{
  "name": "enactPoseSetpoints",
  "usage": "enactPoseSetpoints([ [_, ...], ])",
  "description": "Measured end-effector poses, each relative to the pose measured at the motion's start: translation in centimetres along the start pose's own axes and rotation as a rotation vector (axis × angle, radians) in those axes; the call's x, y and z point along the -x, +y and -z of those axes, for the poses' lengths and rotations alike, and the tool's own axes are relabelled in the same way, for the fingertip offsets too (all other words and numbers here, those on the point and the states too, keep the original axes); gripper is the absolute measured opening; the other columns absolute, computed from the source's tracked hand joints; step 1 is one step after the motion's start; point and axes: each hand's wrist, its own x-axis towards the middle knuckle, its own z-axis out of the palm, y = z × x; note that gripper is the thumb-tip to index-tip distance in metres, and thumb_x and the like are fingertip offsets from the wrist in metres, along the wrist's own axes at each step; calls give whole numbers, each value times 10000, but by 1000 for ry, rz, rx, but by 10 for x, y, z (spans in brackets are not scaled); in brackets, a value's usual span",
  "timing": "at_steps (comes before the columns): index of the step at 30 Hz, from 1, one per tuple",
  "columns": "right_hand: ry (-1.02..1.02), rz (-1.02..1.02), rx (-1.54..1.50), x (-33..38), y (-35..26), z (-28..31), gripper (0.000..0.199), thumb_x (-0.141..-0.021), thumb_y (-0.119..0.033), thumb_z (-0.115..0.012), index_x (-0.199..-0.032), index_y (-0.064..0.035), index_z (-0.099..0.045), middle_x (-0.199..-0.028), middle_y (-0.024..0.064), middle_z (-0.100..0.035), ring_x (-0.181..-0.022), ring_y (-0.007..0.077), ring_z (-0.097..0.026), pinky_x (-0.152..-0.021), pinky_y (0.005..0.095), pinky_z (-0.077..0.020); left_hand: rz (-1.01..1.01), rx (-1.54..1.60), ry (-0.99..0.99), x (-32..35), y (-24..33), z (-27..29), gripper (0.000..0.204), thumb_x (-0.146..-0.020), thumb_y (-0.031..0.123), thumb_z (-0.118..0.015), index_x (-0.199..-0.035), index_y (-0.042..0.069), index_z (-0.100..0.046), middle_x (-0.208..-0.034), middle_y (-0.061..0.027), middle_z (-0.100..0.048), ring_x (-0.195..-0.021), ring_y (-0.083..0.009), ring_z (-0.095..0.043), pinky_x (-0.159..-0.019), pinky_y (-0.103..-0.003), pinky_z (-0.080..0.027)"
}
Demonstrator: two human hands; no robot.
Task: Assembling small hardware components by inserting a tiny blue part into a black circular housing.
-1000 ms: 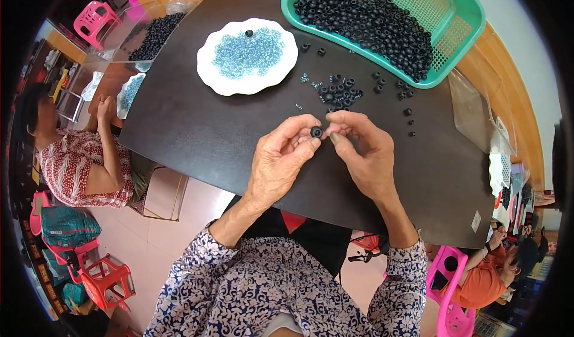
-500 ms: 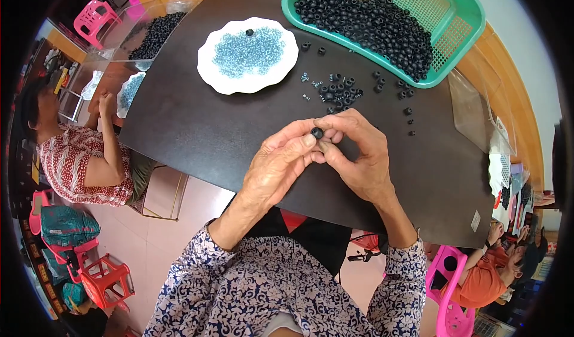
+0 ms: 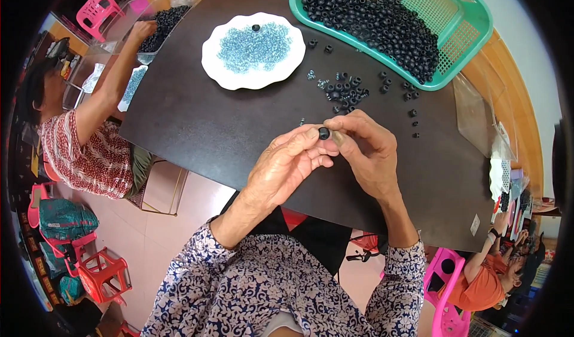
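In front of my chest, a small round black cord-stopper piece [image 3: 323, 134] with a hole is held at the fingertips. My left hand [image 3: 287, 161] pinches it between thumb and finger, the other fingers curled loosely below. Thumb and forefinger of my right hand [image 3: 371, 152] close against its right side; whether a smaller part is between them is hidden. Beyond my hands lies a loose pile of similar black pieces [image 3: 345, 91], with a few small metal springs [image 3: 323, 84] beside it. A white scalloped plate [image 3: 211, 68] holds many springs [image 3: 257, 47] and one black piece [image 3: 256, 27].
A green plastic basket [image 3: 481, 23] full of black pieces stands at the far right of the dark table [image 3: 197, 134]. More pieces [image 3: 413, 113] are scattered below it. Another person [image 3: 89, 140] sits at the left, a person in orange [image 3: 481, 283] at the lower right.
My hands have shifted slightly right, the fingers parting a little around the black piece. A spring now shows just beyond them. The person at the left has reached out to a container of black pieces.
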Motion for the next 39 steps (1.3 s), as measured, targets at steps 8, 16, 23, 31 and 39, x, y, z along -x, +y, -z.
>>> enactPoseSetpoints([
  [8,-11,19,69,-1,-3,-1,212,-837,37,-659,-1048,24,-675,-873,34,-596,-787,106,-540,-724,247,-438,-25,-27,9,1,2,0,275,-1004,217,-528,-1130,-19,-595,-1030,-118,-658,-985,-187,-631,-856,-333,-505],
  [16,4,-17,94,1,1,-1,258,-793,20,-708,-1048,-3,-684,-822,5,-565,-727,90,-498,-677,233,-420,-4,-67,93,-3,-2,-1,272,-1002,235,-540,-1045,-17,-632,-965,-92,-660,-910,-162,-630,-825,-310,-512],
  [23,55,-8,297,0,8,15,231,-776,3,-715,-1006,-13,-693,-750,9,-586,-668,71,-512,-618,231,-435,1,-248,88,2,-4,1,353,-1019,238,-488,-1123,-86,-580,-965,-153,-652,-885,-200,-637,-802,-322,-529],
  [31,233,-36,801,-64,41,84,237,-809,-141,-668,-984,13,-711,-667,71,-630,-595,131,-572,-604,276,-472,-16,-414,22,4,-9,0,309,-1018,232,-480,-1099,-49,-582,-969,-126,-649,-900,-174,-626,-818,-306,-508],
  [39,-29,-65,825,-146,69,44,295,-735,-204,-702,-947,-1,-724,-700,143,-665,-669,261,-654,-671,359,-511,19,-528,61,7,-10,-1,275,-1012,210,-495,-1100,-34,-585,-970,-97,-634,-885,-156,-600,-843,-294,-480],
])
